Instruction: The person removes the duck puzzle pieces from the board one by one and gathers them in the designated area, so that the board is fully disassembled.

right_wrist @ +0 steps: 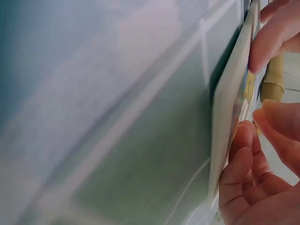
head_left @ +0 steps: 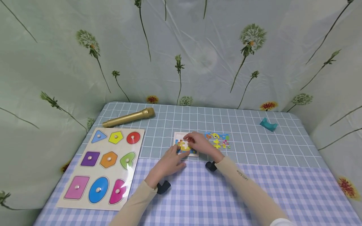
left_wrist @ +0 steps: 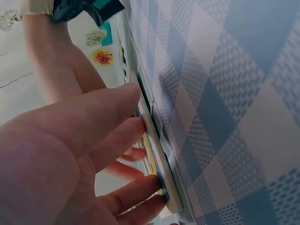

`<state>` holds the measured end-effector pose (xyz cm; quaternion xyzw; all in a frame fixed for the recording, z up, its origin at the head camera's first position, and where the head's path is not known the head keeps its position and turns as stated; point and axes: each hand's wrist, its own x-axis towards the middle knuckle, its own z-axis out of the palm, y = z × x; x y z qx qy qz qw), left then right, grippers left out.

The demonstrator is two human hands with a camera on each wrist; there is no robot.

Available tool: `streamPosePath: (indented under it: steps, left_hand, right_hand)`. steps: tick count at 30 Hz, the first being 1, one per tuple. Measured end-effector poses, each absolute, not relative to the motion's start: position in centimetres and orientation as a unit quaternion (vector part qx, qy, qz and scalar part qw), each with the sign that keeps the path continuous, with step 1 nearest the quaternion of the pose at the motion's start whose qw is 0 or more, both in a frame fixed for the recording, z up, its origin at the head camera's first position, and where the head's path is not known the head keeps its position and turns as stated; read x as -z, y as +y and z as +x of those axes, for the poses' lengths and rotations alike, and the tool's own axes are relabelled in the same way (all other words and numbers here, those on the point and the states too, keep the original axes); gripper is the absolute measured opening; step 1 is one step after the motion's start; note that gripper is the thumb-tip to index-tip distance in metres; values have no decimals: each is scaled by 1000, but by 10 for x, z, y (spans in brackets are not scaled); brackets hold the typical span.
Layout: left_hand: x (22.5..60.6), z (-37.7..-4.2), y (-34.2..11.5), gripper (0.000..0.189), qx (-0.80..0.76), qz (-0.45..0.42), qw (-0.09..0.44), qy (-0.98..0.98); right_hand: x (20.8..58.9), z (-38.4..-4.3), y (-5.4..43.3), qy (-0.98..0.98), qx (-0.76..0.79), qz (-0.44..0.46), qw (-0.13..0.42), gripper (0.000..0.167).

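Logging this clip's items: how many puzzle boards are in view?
2: the small jigsaw board, partly covered by the left hand and right hand, and the large shape board, left of both hands in the head view. No other board appears hidden.

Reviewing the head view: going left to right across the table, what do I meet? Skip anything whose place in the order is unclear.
Wooden shape board → small puzzle frame → loose jigsaw pieces → curved teal object.
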<state>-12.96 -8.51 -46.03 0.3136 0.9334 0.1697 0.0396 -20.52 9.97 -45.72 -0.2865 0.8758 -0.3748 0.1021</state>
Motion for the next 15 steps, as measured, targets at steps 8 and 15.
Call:
streamPosePath:
  steps: [8, 15]
  left_hand:
    - [459, -127, -86, 44, -155, 307, 54, 938]
    - [459, -128, -86, 42, -141, 327, 29, 934]
  right_hand:
    - [457, -208, 85, 885, 334, -308, 105, 33]
    - [454, -207, 79, 883, 348, -295, 105, 29]
